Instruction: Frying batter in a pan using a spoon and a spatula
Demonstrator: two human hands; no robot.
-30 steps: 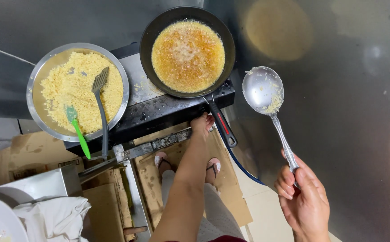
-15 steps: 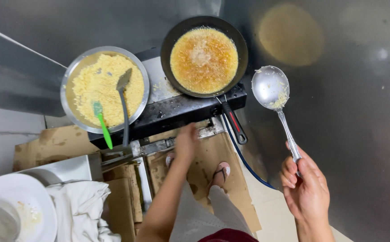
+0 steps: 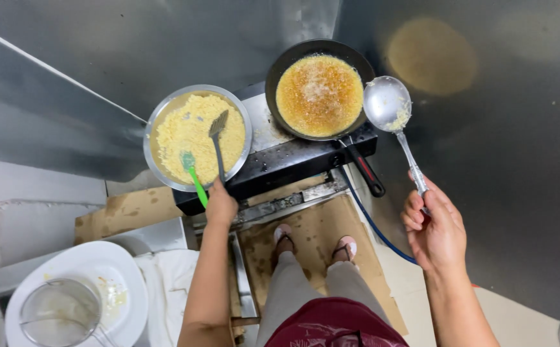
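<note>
1. At the near rim of the wide, round metal bowl (image 3: pixel 158 115) filled with pale yellow crumbly mixture, the left hand (image 3: pixel 220 207) closes around the handle end of a dark slotted spatula (image 3: pixel 218 138) whose blade rests in the mixture.
2. Just beside that spatula, a small utensil with a bright green handle (image 3: pixel 194 178) leans over the bowl's edge.
3. The right hand (image 3: pixel 435 228) grips the thin handle of a long steel ladle (image 3: pixel 387 103), fingers curled; yellow bits cling inside its bowl.
4. The ladle hangs just right of a black round frying pan (image 3: pixel 279 71) holding bubbling golden batter.
5. Both vessels sit on a black stove (image 3: pixel 293 160).
</note>
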